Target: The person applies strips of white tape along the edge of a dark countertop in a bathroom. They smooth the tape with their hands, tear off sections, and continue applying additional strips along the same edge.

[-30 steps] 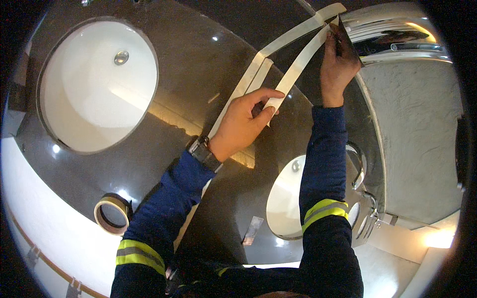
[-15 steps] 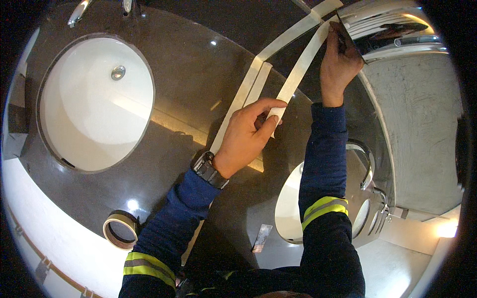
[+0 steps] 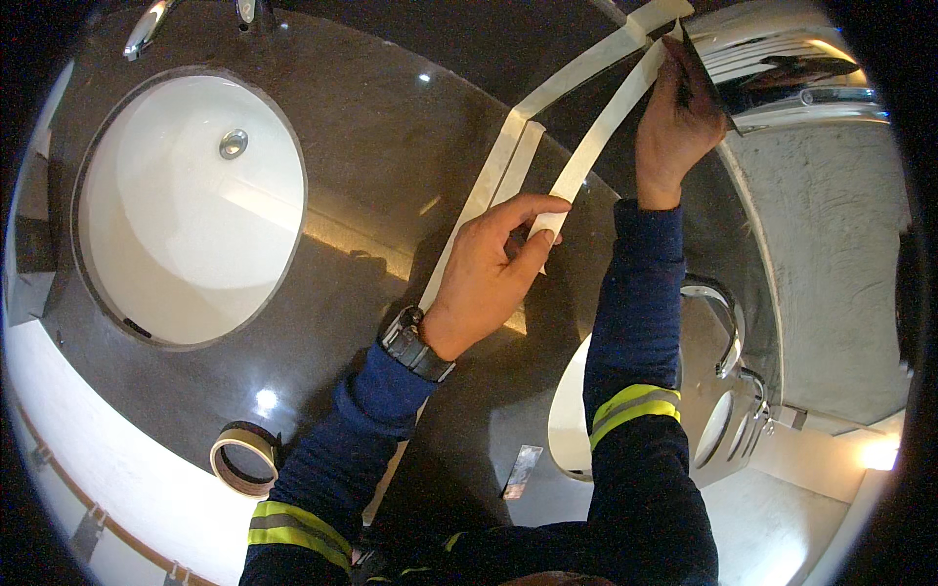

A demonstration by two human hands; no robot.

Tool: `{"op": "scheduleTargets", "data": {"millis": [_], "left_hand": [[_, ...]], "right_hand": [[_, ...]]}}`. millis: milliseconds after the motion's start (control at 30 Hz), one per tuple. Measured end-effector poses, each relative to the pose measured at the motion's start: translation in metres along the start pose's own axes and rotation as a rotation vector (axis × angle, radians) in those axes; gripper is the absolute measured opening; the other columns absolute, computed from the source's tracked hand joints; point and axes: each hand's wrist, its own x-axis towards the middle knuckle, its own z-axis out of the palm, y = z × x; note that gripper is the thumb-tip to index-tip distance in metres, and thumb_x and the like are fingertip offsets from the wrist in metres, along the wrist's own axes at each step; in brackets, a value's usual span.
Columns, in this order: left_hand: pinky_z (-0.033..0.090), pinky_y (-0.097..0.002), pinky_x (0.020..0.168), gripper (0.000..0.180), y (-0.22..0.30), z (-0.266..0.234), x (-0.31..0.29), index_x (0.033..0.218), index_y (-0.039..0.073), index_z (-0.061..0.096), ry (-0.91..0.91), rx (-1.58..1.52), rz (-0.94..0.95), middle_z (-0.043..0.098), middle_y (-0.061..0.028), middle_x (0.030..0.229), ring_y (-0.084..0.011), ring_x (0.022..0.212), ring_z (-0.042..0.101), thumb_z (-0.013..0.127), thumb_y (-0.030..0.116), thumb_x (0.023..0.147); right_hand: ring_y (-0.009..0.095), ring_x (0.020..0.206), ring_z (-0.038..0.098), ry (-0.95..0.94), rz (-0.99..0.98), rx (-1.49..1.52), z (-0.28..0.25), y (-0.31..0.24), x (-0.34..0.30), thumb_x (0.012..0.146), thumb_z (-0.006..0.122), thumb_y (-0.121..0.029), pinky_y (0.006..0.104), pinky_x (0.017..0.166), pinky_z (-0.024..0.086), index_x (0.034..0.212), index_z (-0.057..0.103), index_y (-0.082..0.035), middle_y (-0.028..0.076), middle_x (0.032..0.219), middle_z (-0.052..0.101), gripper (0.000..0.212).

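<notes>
My left hand (image 3: 489, 273), with a watch on its wrist, pinches the lower end of a pale strip of masking tape (image 3: 596, 142) between thumb and forefinger. The strip runs slantwise up to my right hand (image 3: 679, 132). There the fingers are bent and closed at its upper end, beside a thin dark edge (image 3: 711, 78); whether that hand also grips this dark piece I cannot tell. Another long tape strip (image 3: 479, 190) lies stuck along the dark countertop (image 3: 371, 127) and bends up at the back. A shorter tape piece (image 3: 518, 161) lies beside it.
A white oval basin (image 3: 186, 215) with a drain is at the left, a chrome tap (image 3: 147, 29) behind it. A second basin (image 3: 570, 420) is partly behind my right arm, near a curved tap (image 3: 728, 322). A tape roll (image 3: 244, 459) and small flat card-like piece (image 3: 523, 472) lie near the front edge.
The view has shifted slightly, so the scene sits a little further right and lower. Both hands keep their hold on the tape strip, which looks slightly more bowed.
</notes>
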Motion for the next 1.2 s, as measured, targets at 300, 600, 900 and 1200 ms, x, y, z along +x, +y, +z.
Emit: {"op": "scheduleTargets", "data": {"millis": [300,600,900,1200], "left_hand": [[0.053,-0.0272,0.080,0.029,0.000,0.000,0.000,0.128,0.005,0.066,-0.027,-0.018,-0.018,0.072,-0.0080,0.117,-0.0146,0.099,0.072,0.058,0.003,0.100],[0.052,-0.0260,0.078,0.028,-0.003,0.002,-0.001,0.129,0.006,0.065,-0.018,-0.029,0.016,0.071,-0.0070,0.117,-0.0128,0.099,0.071,0.059,0.003,0.102],[0.051,-0.0246,0.075,0.028,-0.003,0.000,0.001,0.128,0.006,0.067,-0.009,-0.029,0.009,0.072,-0.0040,0.105,-0.0088,0.092,0.068,0.062,0.005,0.101],[0.047,-0.0244,0.071,0.028,-0.002,0.002,-0.001,0.126,0.007,0.068,0.023,-0.040,0.037,0.070,-0.0014,0.099,-0.0066,0.076,0.057,0.065,0.005,0.098]], "right_hand": [[0.021,0.094,0.077,0.015,0.002,-0.019,0.000,-0.001,0.001,0.096,0.071,-0.018,0.0327,0.086,0.057,0.109,0.081,-0.006,0.012,0.102,0.080,0.021],[0.022,0.093,0.077,0.046,-0.046,0.039,0.003,0.001,0.004,0.095,0.072,-0.019,0.0333,0.085,0.057,0.108,0.081,-0.006,0.011,0.101,0.080,0.020],[0.024,0.092,0.077,0.050,-0.072,0.022,0.002,-0.003,0.004,0.095,0.073,-0.019,0.0342,0.085,0.057,0.107,0.081,-0.007,0.012,0.100,0.080,0.019],[0.029,0.083,0.077,0.046,-0.055,-0.010,0.003,-0.008,0.004,0.096,0.071,-0.022,0.0364,0.075,0.058,0.107,0.081,-0.008,0.014,0.097,0.079,0.021]]}}
